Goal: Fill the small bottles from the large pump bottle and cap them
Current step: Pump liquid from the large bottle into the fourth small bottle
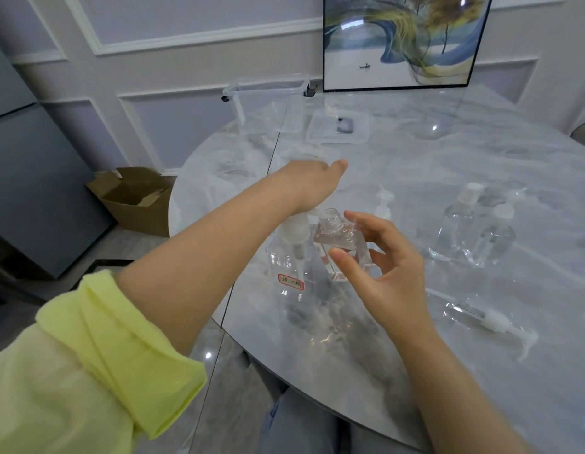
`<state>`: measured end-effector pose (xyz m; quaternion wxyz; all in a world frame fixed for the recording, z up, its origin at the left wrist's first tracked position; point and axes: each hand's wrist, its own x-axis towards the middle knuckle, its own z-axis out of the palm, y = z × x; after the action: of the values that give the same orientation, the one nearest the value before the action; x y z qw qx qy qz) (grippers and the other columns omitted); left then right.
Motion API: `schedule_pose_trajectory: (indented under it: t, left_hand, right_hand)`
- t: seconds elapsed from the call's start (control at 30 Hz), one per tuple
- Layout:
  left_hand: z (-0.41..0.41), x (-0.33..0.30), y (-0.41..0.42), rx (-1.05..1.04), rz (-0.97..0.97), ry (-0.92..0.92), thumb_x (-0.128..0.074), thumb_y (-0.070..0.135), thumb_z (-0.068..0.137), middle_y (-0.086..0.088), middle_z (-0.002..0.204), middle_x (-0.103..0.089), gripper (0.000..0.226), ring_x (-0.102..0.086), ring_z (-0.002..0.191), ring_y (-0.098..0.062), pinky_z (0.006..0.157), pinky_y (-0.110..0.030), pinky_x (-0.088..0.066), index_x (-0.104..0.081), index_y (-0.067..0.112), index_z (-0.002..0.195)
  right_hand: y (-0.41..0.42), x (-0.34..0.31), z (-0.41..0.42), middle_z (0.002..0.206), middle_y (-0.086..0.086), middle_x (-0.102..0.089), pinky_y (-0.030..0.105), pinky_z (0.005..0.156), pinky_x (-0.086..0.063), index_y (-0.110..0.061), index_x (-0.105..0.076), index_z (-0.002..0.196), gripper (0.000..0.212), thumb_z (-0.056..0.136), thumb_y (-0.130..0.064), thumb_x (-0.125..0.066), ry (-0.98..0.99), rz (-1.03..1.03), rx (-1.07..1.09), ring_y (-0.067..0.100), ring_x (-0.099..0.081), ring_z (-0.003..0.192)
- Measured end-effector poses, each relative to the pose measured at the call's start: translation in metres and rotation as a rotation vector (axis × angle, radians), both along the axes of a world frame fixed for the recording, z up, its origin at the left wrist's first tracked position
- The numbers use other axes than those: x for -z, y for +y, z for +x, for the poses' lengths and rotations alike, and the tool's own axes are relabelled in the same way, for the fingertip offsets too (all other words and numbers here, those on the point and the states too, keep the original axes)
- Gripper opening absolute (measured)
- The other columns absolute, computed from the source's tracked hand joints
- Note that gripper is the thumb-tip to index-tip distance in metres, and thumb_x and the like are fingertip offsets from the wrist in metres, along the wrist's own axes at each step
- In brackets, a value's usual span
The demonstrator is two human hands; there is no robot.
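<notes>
Surface [448, 165]: round, glossy grey-white marble pattern, bright reflections, a thin seam running down its left part.

Pump bottle [289, 273]: clear plastic, white pump head, red-bordered label low on its front. Stands near the surface's left edge; liquid inside looks clear, level hard to read.

Small bottle [341, 244]: clear, square-shouldered, threaded neck open with no cap. Tilted, mouth up toward the pump spout. Some clear liquid in it, amount unclear.

Left hand [312, 181]: arm stretched forward over the pump bottle, yellow sleeve [98, 352] rolled up to the elbow. Palm faces down on or just over the pump head; the fingers cannot be seen clearly, so its grip cannot be judged.

Right hand [387, 270]: thumb and fingertips pinch the small bottle by its sides, remaining fingers loosely spread, wrist coming from lower right.

Two capped bottles [471, 231]: clear, white tops, upright side by side on the right, holding clear liquid.

Loose pump [494, 319]: white head with long dip tube, lying flat at right front. Another small white pump piece [382, 204] sits behind the small bottle, blurred.

Far side: clear plastic bin [268, 103] with dark clips and a shallow clear tray [337, 127] holding a dark item; contents otherwise not readable. Framed picture [405, 40] leans against the panelled wall. Open cardboard box [137, 198] on the floor at left.
</notes>
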<state>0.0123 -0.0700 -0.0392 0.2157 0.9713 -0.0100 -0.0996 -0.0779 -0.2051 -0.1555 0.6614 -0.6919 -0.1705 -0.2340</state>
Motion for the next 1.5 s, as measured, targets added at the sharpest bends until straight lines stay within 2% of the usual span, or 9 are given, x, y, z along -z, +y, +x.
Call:
schedule_pose_trajectory:
  t: [0.1, 0.23, 0.37, 0.5, 0.67, 0.9, 1.03, 1.4, 1.5]
  left_hand:
    - [0.0033, 0.007, 0.0018, -0.016, 0.012, 0.075, -0.018, 0.063, 0.104, -0.008, 0.148, -0.054, 0.069, -0.05, 0.134, -0.029, 0.116, -0.046, -0.034, -0.052, 0.021, 0.147]
    - [0.0053, -0.0005, 0.0008, 0.0, -0.044, 0.03, -0.019, 0.063, 0.104, -0.007, 0.15, -0.052, 0.069, -0.049, 0.136, -0.029, 0.117, -0.046, -0.034, -0.051, 0.021, 0.147]
    - [0.0039, 0.0071, 0.0041, -0.017, -0.057, 0.081, -0.02, 0.064, 0.103, -0.003, 0.136, -0.062, 0.068, -0.054, 0.13, -0.027, 0.114, -0.044, -0.036, -0.057, 0.021, 0.14]
    - [0.0023, 0.0005, 0.0023, 0.002, -0.06, 0.032, -0.02, 0.062, 0.104, -0.006, 0.149, -0.053, 0.067, -0.048, 0.136, -0.028, 0.117, -0.045, -0.033, -0.052, 0.021, 0.146]
    - [0.0006, 0.0053, 0.0031, -0.018, -0.09, 0.101, -0.022, 0.067, 0.102, -0.003, 0.127, -0.066, 0.068, -0.057, 0.123, -0.026, 0.109, -0.042, -0.037, -0.062, 0.022, 0.132]
    - [-0.0001, 0.0051, 0.0021, -0.053, -0.107, 0.059, -0.022, 0.067, 0.102, -0.004, 0.129, -0.065, 0.069, -0.057, 0.125, -0.028, 0.106, -0.041, -0.039, -0.061, 0.021, 0.134]
    - [0.0001, 0.0016, 0.0012, -0.026, -0.095, -0.008, -0.019, 0.062, 0.105, -0.009, 0.148, -0.054, 0.069, -0.049, 0.135, -0.03, 0.116, -0.045, -0.034, -0.053, 0.018, 0.146]
    - [-0.0011, 0.0055, 0.0028, -0.064, -0.071, 0.038, -0.021, 0.066, 0.103, -0.006, 0.133, -0.063, 0.07, -0.058, 0.125, -0.028, 0.104, -0.039, -0.04, -0.063, 0.018, 0.132]
    - [-0.0026, -0.0003, 0.0, -0.051, -0.064, -0.032, -0.018, 0.06, 0.105, -0.011, 0.144, -0.057, 0.069, -0.053, 0.129, -0.03, 0.112, -0.042, -0.037, -0.055, 0.016, 0.143]
  right_hand:
    - [-0.0012, 0.0004, 0.001, 0.116, -0.012, -0.071, 0.036, 0.088, -0.059, -0.028, -0.07, 0.119, 0.043, 0.079, -0.024, -0.084, -0.008, -0.013, -0.001, 0.018, -0.067, 0.113]
    - [-0.0021, -0.002, 0.0001, 0.117, -0.012, -0.071, 0.022, 0.088, -0.055, -0.028, -0.069, 0.12, 0.044, 0.079, -0.023, -0.083, -0.016, -0.004, -0.004, 0.015, -0.068, 0.111]
    - [-0.0008, 0.0002, 0.0016, 0.115, -0.014, -0.071, 0.03, 0.088, -0.057, -0.029, -0.069, 0.12, 0.043, 0.079, -0.026, -0.083, -0.017, -0.011, -0.012, 0.016, -0.068, 0.11]
    - [-0.0017, -0.0012, -0.0003, 0.114, -0.011, -0.071, 0.03, 0.089, -0.057, -0.029, -0.069, 0.121, 0.043, 0.08, -0.027, -0.083, -0.021, 0.011, -0.012, 0.019, -0.069, 0.109]
    - [-0.0012, 0.0004, 0.0007, 0.116, -0.01, -0.071, 0.028, 0.089, -0.056, -0.029, -0.069, 0.12, 0.043, 0.08, -0.028, -0.083, -0.029, -0.01, -0.018, 0.017, -0.068, 0.109]
    - [-0.0017, 0.002, 0.0023, 0.117, -0.011, -0.071, 0.028, 0.09, -0.056, -0.026, -0.069, 0.122, 0.044, 0.081, -0.027, -0.083, -0.041, -0.023, -0.016, 0.017, -0.068, 0.11]
    - [-0.0023, 0.0013, 0.0014, 0.117, -0.008, -0.071, 0.025, 0.091, -0.056, -0.022, -0.069, 0.123, 0.045, 0.081, -0.026, -0.083, -0.038, -0.007, -0.022, 0.017, -0.068, 0.11]
    - [-0.0008, 0.0029, 0.0026, 0.116, -0.008, -0.071, 0.017, 0.088, -0.051, -0.017, -0.07, 0.121, 0.043, 0.08, -0.022, -0.083, -0.041, -0.022, -0.017, 0.014, -0.068, 0.108]
    - [-0.0014, 0.0018, 0.0015, 0.116, -0.008, -0.072, 0.016, 0.087, -0.05, -0.017, -0.07, 0.121, 0.043, 0.08, -0.021, -0.084, -0.045, 0.006, -0.023, 0.013, -0.068, 0.107]
